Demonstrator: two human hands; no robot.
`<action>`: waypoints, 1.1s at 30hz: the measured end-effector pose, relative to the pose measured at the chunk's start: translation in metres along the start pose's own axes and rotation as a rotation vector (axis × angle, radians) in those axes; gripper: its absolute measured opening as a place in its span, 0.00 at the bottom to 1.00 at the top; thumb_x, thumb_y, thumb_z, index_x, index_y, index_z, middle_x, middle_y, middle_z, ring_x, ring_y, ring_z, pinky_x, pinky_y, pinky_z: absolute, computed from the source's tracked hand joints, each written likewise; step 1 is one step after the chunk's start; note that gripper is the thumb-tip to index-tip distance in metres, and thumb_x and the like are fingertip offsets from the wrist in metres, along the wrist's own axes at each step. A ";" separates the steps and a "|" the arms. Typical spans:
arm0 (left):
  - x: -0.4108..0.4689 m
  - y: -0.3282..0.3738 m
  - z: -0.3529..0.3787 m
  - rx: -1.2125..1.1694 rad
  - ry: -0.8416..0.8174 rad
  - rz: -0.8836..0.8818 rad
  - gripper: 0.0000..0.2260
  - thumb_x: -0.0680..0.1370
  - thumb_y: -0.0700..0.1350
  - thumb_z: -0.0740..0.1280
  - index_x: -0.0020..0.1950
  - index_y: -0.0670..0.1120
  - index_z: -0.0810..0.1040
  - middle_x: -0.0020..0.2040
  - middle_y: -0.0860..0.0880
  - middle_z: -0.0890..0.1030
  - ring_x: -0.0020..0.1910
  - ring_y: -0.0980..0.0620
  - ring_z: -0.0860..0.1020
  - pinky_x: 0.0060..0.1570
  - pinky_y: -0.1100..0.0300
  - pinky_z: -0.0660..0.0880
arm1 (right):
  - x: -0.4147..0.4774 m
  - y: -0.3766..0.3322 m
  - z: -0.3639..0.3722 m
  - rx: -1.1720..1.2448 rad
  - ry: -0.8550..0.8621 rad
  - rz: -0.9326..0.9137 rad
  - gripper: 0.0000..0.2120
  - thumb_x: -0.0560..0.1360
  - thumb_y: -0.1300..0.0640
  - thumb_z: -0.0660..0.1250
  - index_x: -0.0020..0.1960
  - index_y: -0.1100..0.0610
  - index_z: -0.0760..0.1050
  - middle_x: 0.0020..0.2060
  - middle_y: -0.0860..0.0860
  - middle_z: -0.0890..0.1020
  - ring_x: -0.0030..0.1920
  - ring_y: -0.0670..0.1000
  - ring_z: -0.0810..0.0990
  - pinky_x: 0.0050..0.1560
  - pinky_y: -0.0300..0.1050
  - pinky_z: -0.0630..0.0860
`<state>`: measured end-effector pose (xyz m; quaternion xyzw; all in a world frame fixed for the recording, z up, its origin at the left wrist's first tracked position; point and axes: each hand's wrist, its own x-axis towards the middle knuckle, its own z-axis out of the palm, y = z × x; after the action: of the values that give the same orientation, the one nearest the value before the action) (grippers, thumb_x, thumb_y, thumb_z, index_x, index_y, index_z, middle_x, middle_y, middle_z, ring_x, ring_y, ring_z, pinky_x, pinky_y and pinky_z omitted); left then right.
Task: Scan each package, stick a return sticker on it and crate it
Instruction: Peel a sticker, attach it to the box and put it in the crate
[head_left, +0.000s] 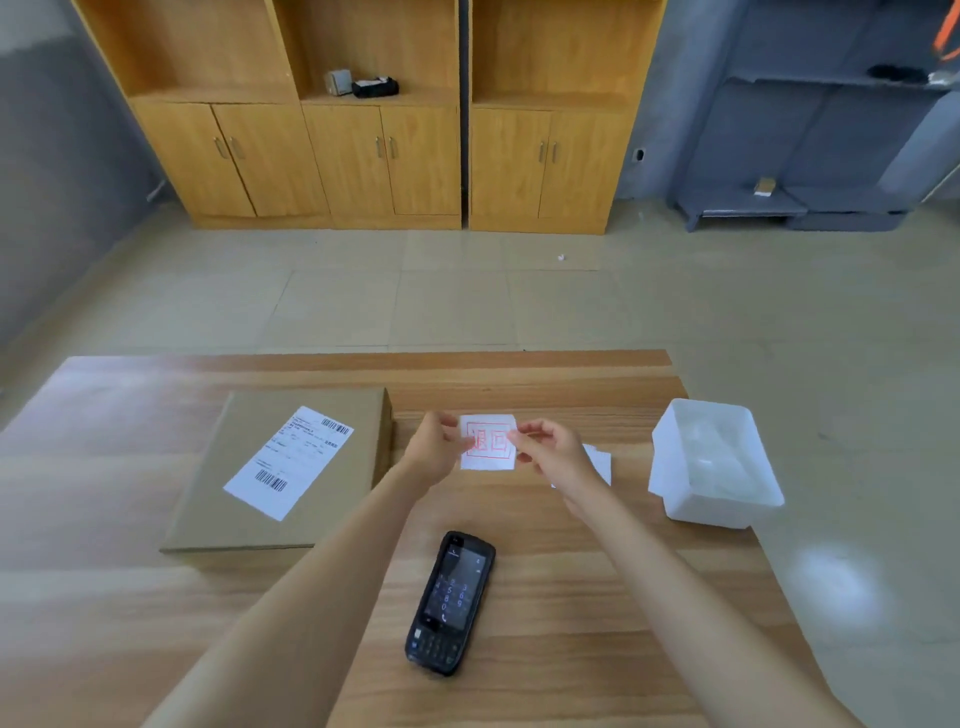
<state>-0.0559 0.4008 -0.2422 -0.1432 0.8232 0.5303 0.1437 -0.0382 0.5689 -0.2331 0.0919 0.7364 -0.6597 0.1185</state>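
A flat brown cardboard package lies on the left half of the wooden table, with a white shipping label bearing barcodes on top. My left hand and my right hand together pinch a white return sticker with red characters, held above the table to the right of the package. A black handheld scanner lies face up on the table between my forearms, nearer to me. More white sticker paper lies behind my right hand.
A white plastic bin stands at the table's right edge. Beyond the table is tiled floor, then wooden cabinets along the far wall and a grey metal rack at the back right.
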 end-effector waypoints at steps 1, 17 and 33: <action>-0.003 -0.005 -0.005 -0.050 0.030 -0.015 0.16 0.76 0.40 0.69 0.61 0.38 0.69 0.46 0.47 0.75 0.41 0.49 0.75 0.41 0.58 0.73 | 0.000 0.000 0.006 0.040 -0.019 0.019 0.02 0.76 0.60 0.68 0.48 0.56 0.75 0.40 0.48 0.80 0.35 0.45 0.76 0.31 0.27 0.68; -0.034 -0.096 -0.137 -0.184 0.260 -0.196 0.14 0.73 0.41 0.71 0.40 0.49 0.64 0.42 0.48 0.78 0.40 0.49 0.73 0.37 0.59 0.68 | -0.011 0.023 0.168 0.011 0.110 0.114 0.06 0.73 0.62 0.71 0.49 0.61 0.80 0.38 0.49 0.81 0.38 0.47 0.77 0.40 0.34 0.71; -0.015 -0.142 -0.180 0.138 0.170 -0.146 0.13 0.71 0.44 0.71 0.42 0.47 0.66 0.45 0.51 0.81 0.36 0.53 0.72 0.35 0.60 0.66 | -0.020 0.049 0.232 -0.277 0.238 0.043 0.09 0.73 0.59 0.70 0.49 0.54 0.72 0.35 0.48 0.78 0.34 0.44 0.75 0.38 0.42 0.69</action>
<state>-0.0022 0.1809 -0.2828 -0.2369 0.8542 0.4466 0.1212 0.0074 0.3442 -0.2969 0.1678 0.8270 -0.5337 0.0558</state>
